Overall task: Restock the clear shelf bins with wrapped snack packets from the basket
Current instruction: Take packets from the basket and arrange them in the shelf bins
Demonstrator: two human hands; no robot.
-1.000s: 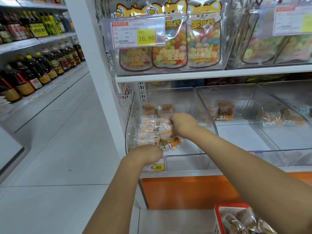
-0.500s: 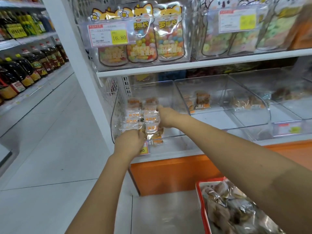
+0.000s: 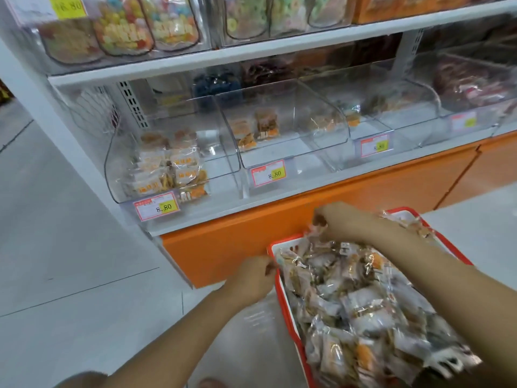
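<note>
Both hands have dropped from the left bin [image 3: 173, 163] to the basket [image 3: 279, 287] at lower right. Right hand [image 3: 345, 224] pinches a packet [image 3: 319, 223] at the far corner; left hand [image 3: 251, 278] curls by the rim, gripping or not I cannot tell. With the left bin part-filled, the second bin [image 3: 282, 130] near bare and the basket heaped, most work seems left. Blur smears the labels, and the frame edge crops the basket.

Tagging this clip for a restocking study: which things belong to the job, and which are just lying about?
Job: red basket, snack packets, left clear bin, right hand pinching a packet, left hand at the basket rim.
Lying about: candy bags overhead, price tags, orange shelf base.
</note>
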